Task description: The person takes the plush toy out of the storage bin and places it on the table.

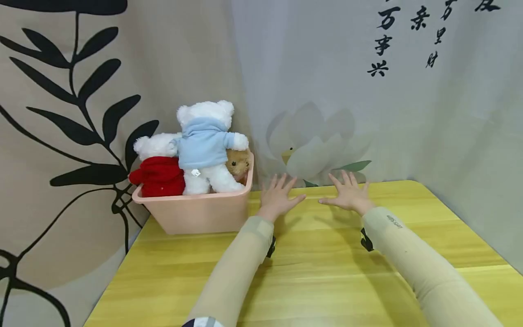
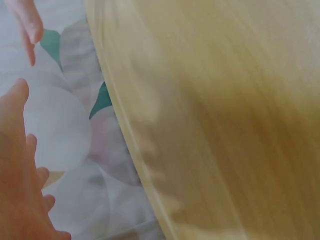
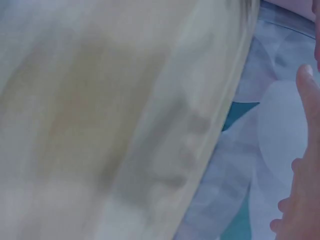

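Observation:
Both hands reach out over the far part of the table with fingers spread and nothing held. My left hand (image 1: 276, 199) is just right of a pink bin (image 1: 200, 213), its palm turned toward the table. Level with it, to the right, my right hand (image 1: 350, 195) is spread the same way, thumb pointing at the left thumb. In the bin sit a white teddy bear in a blue hoodie (image 1: 204, 143), its back to me, a white bear in a red top (image 1: 161, 177) and a brown plush toy (image 1: 238, 164), partly hidden behind the blue one.
The yellow wood-grain table (image 1: 310, 281) ends just beyond the hands. Behind it hangs a pale curtain (image 1: 302, 68) with printed leaves, a flower and dark characters. The bin stands at the table's back left corner.

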{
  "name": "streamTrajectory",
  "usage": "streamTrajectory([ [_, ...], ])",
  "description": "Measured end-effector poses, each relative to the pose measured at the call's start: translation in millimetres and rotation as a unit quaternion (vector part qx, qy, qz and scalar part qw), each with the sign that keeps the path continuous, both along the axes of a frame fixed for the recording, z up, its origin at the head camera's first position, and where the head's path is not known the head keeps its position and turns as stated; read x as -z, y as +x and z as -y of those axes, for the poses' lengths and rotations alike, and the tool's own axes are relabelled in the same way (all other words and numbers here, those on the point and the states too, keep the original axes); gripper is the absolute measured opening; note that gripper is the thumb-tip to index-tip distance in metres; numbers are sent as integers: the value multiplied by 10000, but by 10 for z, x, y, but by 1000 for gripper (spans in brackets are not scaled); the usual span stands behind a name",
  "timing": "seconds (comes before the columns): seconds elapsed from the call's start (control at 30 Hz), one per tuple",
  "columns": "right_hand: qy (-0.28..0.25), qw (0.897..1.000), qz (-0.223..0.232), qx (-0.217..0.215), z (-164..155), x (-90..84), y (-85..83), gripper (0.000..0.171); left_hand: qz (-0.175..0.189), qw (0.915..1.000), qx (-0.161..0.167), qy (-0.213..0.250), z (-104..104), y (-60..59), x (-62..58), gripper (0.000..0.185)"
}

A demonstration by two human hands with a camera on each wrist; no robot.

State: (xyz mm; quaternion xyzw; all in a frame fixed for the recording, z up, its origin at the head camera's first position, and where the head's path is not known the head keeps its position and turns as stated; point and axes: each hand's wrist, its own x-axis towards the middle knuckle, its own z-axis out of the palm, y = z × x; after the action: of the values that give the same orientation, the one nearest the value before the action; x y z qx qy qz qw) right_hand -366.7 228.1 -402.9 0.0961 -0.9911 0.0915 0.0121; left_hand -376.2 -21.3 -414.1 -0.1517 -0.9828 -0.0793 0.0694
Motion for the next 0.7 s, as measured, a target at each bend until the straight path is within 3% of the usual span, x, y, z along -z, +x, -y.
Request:
streamTrajectory([
  [0.2,64,10000,62,-27,20,-129,18,108,95,9999,-12,-66,1,-41,-36,76],
  [0.47,72,9997,31,-213,174,103,-161,106,104,9997,-125,-163,105,-118,-1,76],
  [0.6,-47,9996,-153,-225,147,155,-173,99,11,9994,170,-313,67,-22,-78,78],
  [0.7,-195,9990,-334,-228,96,129,-162,90,-317,9968,596,-425,47,161,-198,76],
])
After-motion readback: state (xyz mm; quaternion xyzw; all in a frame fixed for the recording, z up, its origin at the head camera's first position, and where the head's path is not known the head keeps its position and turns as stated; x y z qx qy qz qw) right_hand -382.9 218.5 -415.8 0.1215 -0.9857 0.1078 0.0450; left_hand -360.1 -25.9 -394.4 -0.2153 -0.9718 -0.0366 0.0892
